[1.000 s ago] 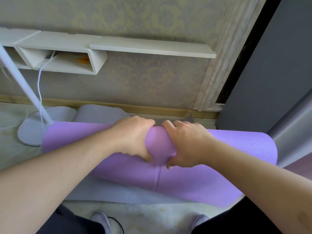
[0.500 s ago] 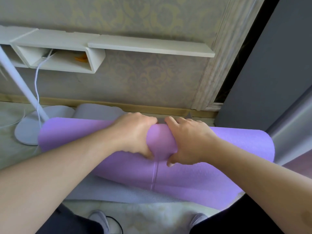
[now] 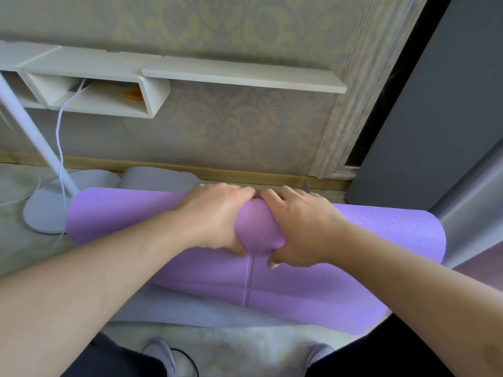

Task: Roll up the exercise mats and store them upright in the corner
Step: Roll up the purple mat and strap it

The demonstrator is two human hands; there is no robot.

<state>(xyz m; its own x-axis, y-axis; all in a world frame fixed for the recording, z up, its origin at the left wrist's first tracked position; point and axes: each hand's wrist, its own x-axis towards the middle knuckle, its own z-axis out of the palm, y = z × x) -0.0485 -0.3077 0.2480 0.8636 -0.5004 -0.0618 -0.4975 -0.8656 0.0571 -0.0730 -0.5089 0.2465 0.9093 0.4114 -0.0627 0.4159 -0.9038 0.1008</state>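
Now, mat roll: the purple mat lies rolled into a thick tube across the floor, parallel to the wall and just short of the baseboard.
Unrolled part: a flap of the same purple sheet runs from under the roll toward the person, with a pale line crossing its middle.
Left hand: the left hand is curled over the middle of the roll, fingers wrapped over the far side and thumb pressed into the near side, so it grips the mat.
Right hand: the right hand sits just beside the left on the roll, fingertips nearly touching the left's on top, thumb dug into the near side; it grips the mat too.
Under the roll: a grey mat lies flat beneath the purple one, its edge showing on the near side.
Beyond the roll: a grey rolled shape rests between the roll and the baseboard, partly hidden.
Left of the roll: a white lamp base touches or nearly touches the roll's left end, its pole leaning up and a white cable hanging beside it.
Above the roll: a white wall shelf with an open box compartment.
Right of the roll: a grey door stands near its right end.
Near side: two grey shoes on a pale rug.
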